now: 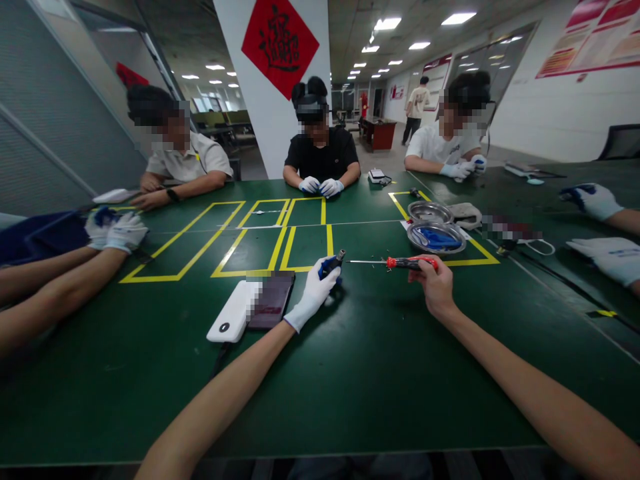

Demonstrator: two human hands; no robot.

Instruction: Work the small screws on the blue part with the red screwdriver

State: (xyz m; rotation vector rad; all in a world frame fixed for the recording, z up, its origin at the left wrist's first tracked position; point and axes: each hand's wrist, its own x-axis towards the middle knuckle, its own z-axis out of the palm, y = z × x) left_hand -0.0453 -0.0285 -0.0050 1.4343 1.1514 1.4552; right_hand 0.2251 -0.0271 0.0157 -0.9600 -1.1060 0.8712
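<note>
My left hand, in a white glove with blue on the finger side, is closed around a small dark part with a metal end. Its exact kind I cannot make out. My right hand is bare and grips a screwdriver by its red and black handle. The thin shaft points left, its tip close to the dark part; whether they touch I cannot tell. Several tiny pieces, perhaps screws, lie on the green table around the screwdriver. A white power bank and a dark phone lie left of my left hand.
Two metal bowls stand beyond my right hand, the nearer with blue material inside. Yellow tape marks rectangles on the table. Co-workers sit across and at both sides, such as a person in black. A dark cable runs along the right.
</note>
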